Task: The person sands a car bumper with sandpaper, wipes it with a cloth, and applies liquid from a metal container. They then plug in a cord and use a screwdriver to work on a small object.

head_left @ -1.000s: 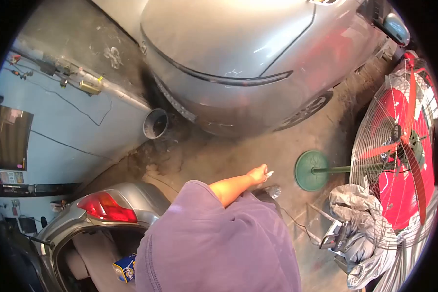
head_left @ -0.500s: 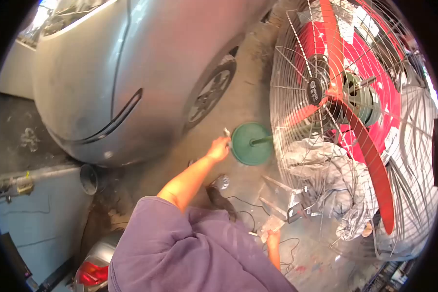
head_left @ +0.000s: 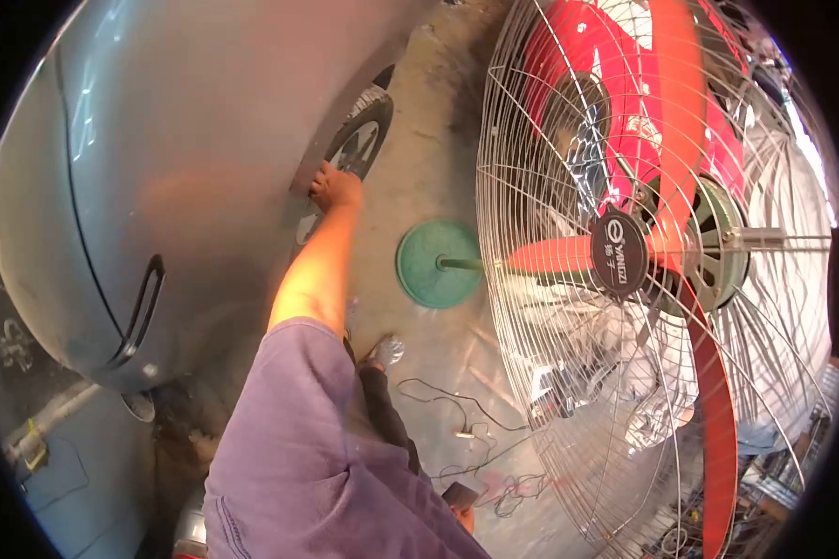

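My left hand (head_left: 336, 189) reaches out to the silver-grey car (head_left: 205, 168). Its curled fingers press at the edge of the wheel arch, just above the wheel (head_left: 364, 140); whatever lies under the fingertips is hidden. Low in the view, my right hand (head_left: 463, 518) is partly cut off by the sleeve and grips a flat, dark grey rectangular piece (head_left: 461, 494), possibly a sheet of sandpaper. The car's body panel looks dull and dusty.
A large caged fan (head_left: 620, 252) with orange-red blades stands close on the right, on a round green base (head_left: 438, 264). Cables (head_left: 466, 401) lie across the floor. Behind the fan are a red panel and pale, wrinkled sheeting (head_left: 774, 224).
My left hand has moved from above the floor near the fan base to the car's wheel arch. The view has turned and shifted; my right hand now appears lower and further left.
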A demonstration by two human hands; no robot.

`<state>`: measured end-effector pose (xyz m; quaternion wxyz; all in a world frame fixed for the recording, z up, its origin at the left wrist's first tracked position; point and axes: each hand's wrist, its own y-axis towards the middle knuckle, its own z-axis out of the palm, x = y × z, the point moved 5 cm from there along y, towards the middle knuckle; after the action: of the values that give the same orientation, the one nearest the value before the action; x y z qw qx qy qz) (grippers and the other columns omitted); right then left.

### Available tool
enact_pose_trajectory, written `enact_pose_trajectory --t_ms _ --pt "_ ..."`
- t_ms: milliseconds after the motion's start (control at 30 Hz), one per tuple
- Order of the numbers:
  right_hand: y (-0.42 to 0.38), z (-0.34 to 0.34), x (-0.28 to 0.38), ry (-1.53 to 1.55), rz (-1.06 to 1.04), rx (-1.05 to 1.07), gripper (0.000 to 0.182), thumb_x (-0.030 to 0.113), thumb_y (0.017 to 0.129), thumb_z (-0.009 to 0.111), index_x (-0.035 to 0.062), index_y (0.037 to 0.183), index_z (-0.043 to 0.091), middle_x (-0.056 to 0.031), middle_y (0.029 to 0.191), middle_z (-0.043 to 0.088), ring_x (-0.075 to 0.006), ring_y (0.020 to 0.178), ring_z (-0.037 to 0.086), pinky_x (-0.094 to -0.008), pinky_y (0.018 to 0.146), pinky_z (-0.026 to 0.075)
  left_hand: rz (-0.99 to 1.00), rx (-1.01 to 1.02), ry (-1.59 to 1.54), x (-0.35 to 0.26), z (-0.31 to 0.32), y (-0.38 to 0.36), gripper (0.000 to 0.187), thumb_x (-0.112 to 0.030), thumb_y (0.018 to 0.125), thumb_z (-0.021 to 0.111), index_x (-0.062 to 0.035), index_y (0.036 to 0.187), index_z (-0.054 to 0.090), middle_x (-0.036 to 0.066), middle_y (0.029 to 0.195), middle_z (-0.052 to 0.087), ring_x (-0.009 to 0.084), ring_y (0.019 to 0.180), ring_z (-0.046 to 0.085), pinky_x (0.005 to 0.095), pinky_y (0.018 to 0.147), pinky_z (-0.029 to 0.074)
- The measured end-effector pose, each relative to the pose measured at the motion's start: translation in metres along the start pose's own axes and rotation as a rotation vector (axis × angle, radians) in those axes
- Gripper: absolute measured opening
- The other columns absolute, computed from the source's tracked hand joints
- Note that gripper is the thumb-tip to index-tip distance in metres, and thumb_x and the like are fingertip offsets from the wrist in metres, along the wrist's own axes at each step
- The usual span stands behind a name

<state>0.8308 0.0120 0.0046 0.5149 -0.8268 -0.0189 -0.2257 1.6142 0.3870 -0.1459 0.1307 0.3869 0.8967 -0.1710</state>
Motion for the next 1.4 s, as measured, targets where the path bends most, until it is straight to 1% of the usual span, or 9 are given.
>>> enact_pose_trajectory --t_ms 267,467,600,667,733,867,1000,1133,1400 --pt "-0.014 0.022 -0.035 -0.221 0.061 -0.067 0.026 0.016 0.089 0.067 0.0012 0.109 0.061 -0.0111 0.097 0.070 -0.0220 0.092 0.066 -0.0354 0.084 0.050 -0.008 0.215 -0.111 0.016 0.040 0.069 0.051 -0.036 0.093 0.054 -0.0012 0.130 0.054 0.026 0.114 0.067 0.0449 0.108 0.063 0.0557 0.096 0.047" --pt "-0.026 0.053 -0.001 -0.102 0.076 -0.168 0.026 0.016 0.089 0.067 0.0003 0.108 0.060 -0.0135 0.091 0.068 -0.0254 0.088 0.066 -0.0381 0.081 0.050 0.192 0.284 0.039 0.024 0.029 -0.109 0.104 -0.038 0.086 0.069 -0.0173 0.159 -0.001 0.036 0.157 -0.009 0.0555 0.146 0.004 0.0679 0.113 0.018" --pt "-0.034 0.077 -0.001 -0.051 0.042 -0.299 0.028 0.014 0.089 0.063 -0.0010 0.113 0.059 -0.0165 0.100 0.068 -0.0268 0.093 0.065 -0.0397 0.085 0.050 0.692 1.009 0.199 0.054 -0.025 -0.339 0.093 -0.045 0.084 0.067 -0.0106 0.156 0.020 0.034 0.159 0.003 0.0575 0.141 0.020 0.0673 0.113 0.022" --pt "-0.038 0.090 0.000 -0.119 0.002 -0.356 0.032 0.014 0.089 0.061 -0.0017 0.117 0.058 -0.0197 0.108 0.067 -0.0300 0.098 0.065 -0.0420 0.088 0.050 1.204 1.479 0.388 0.087 -0.034 -0.440 0.085 -0.049 0.088 0.064 -0.0111 0.155 0.027 0.033 0.157 0.016 0.0480 0.145 0.022 0.0465 0.119 0.025" --pt "-0.032 0.103 -0.035 -0.330 0.011 -0.432 0.036 0.014 0.089 0.058 -0.0023 0.121 0.056 -0.0233 0.116 0.065 -0.0348 0.104 0.064 -0.0450 0.090 0.050 1.186 1.896 0.167 0.033 -0.145 -0.486 0.079 -0.047 0.093 0.061 -0.0119 0.155 0.027 0.028 0.158 0.022 0.0417 0.146 0.025 0.0422 0.119 0.026" --pt "-0.069 0.129 0.012 -0.076 -0.251 -0.476 0.032 0.018 0.093 0.053 0.0011 0.120 0.060 -0.0240 0.114 0.065 -0.0381 0.103 0.064 -0.0452 0.085 0.051 1.746 2.140 -0.148 -0.078 -0.373 -0.555 0.069 -0.030 0.099 0.055 -0.0094 0.156 0.022 0.021 0.162 0.015 0.0387 0.149 0.019 0.0454 0.119 0.024" --pt "-0.075 0.173 -0.058 0.197 0.095 -0.743 0.033 0.022 0.092 0.056 0.0018 0.118 0.060 -0.0239 0.109 0.066 -0.0391 0.102 0.064 -0.0454 0.085 0.050 2.214 2.429 -0.316 -0.062 -0.527 -0.630 0.055 -0.016 0.095 0.053 0.0016 0.145 0.037 0.028 0.151 0.033 0.0441 0.136 0.038 0.0479 0.115 0.032" --pt "-0.114 0.237 -0.110 0.410 0.276 -0.867 0.035 0.026 0.090 0.059 0.0024 0.116 0.060 -0.0238 0.103 0.068 -0.0401 0.102 0.065 -0.0456 0.085 0.050 1.821 2.683 -0.717 0.012 -0.604 -0.666 0.037 -0.010 0.083 0.056 0.0045 0.117 0.062 0.021 0.126 0.058 0.0354 0.112 0.058 0.0452 0.093 0.051" --pt "-0.245 0.432 -0.229 0.943 0.632 -0.968 0.033 0.025 0.094 0.055 0.0104 0.123 0.063 -0.0117 0.099 0.071 -0.0274 0.088 0.067 -0.0433 0.077 0.051 2.550 2.836 -0.155 0.161 -0.632 -0.707 0.038 -0.011 0.086 0.055 0.0056 0.120 0.059 0.022 0.128 0.056 0.0352 0.115 0.056 0.0452 0.095 0.050"
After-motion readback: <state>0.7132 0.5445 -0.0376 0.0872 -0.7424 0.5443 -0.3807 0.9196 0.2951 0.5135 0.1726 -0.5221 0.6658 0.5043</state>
